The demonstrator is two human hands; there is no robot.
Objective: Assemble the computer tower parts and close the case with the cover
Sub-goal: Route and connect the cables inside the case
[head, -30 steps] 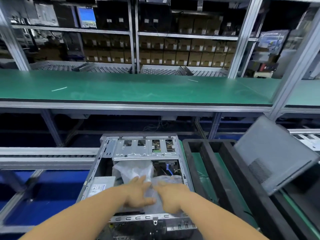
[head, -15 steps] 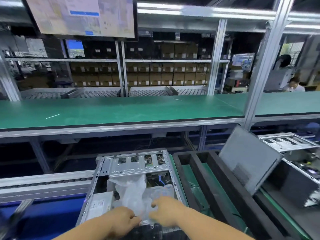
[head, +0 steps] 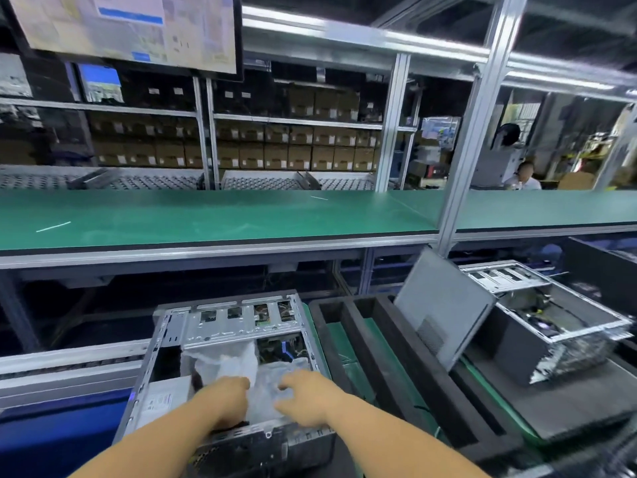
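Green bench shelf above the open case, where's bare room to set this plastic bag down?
The green shelf is bare between the white strip at left and the aluminium post. Crowded: the open case, where both hands work the plastic bag.
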